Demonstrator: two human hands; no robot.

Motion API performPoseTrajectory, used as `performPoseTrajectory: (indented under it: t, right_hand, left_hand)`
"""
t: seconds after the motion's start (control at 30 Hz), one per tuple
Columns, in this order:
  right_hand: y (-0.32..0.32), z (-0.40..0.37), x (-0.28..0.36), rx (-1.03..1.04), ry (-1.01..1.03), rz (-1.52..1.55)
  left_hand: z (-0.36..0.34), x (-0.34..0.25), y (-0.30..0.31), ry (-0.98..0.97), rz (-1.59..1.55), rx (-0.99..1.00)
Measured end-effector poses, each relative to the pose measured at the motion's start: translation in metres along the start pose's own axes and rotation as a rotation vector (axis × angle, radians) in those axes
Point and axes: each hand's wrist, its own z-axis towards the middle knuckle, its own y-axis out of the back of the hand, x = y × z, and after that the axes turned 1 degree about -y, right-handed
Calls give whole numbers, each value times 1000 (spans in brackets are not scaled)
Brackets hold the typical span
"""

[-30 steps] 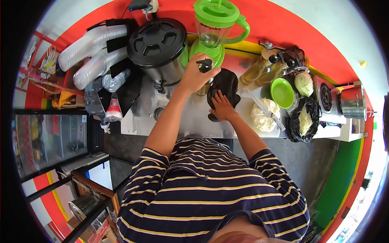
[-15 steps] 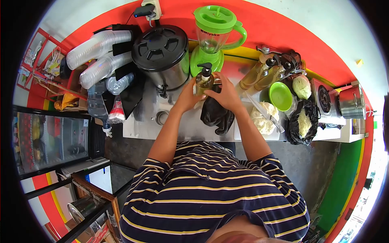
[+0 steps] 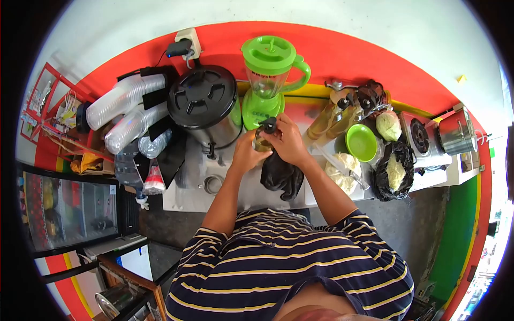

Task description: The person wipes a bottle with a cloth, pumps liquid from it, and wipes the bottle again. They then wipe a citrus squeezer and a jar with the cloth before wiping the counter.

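Note:
A pump bottle (image 3: 262, 143) with a black pump head and yellowish contents is upright between my hands, in front of the blender. My left hand (image 3: 246, 153) is wrapped round the bottle's body from the left. Higher up, the fingers of my right hand (image 3: 289, 140) close on the bottle's neck and black pump head from the right. A black cloth (image 3: 281, 177) lies crumpled on the metal counter (image 3: 243, 190) just below my right hand. To the left of my forearms sits a small metal cup (image 3: 213, 185).
Behind my hands stand a green blender (image 3: 263, 111) and a steel drink dispenser (image 3: 204, 104). Stacked plastic cups (image 3: 126, 101) lie at the left. At the right are more pump bottles (image 3: 324, 120), a green bowl (image 3: 361, 143), a knife (image 3: 345, 170), a cabbage (image 3: 388, 126) and a stove (image 3: 421, 134).
My right hand has shifted from the bottle's side up to its neck and pump head. My left hand stays round the body. The whole view has tilted, so things appear lower.

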Motion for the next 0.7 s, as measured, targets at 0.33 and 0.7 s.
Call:
performPoseTrajectory:
  t: [0.33, 0.7]
  right_hand:
    - [87, 14, -7, -53, -86, -66]
    - [140, 2, 38, -221, -334, -312]
  left_hand:
    - [67, -24, -65, -78, -180, -64]
    - [132, -5, -133, -108, -274, -136]
